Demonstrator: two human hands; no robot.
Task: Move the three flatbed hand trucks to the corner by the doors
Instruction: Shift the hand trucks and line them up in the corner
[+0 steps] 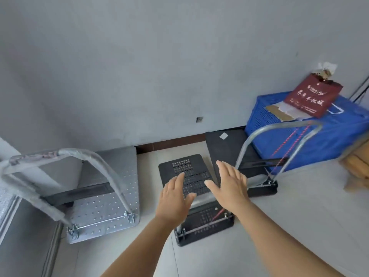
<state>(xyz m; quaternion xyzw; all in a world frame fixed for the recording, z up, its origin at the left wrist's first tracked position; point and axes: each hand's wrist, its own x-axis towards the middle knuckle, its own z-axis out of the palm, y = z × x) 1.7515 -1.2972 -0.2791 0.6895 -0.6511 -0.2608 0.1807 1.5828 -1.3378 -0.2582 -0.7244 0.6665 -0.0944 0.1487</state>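
Observation:
Three flatbed hand trucks stand side by side against the grey wall. A silver perforated truck (111, 188) with a wrapped handle is on the left. A small black perforated truck (183, 166) is in the middle. A larger black truck (225, 148) with a bare metal handle is on the right. My left hand (174, 198) and my right hand (229, 184) hover flat, fingers spread, above the middle truck's handle end. Neither hand holds anything. The middle truck's handle bar is mostly hidden under my hands.
A blue plastic crate (311, 132) sits against the wall at right with a dark red paper bag (313, 94) on top. Cardboard (357, 166) lies at the far right edge. A metal door frame (26, 226) runs along the left. Pale tiled floor lies in front.

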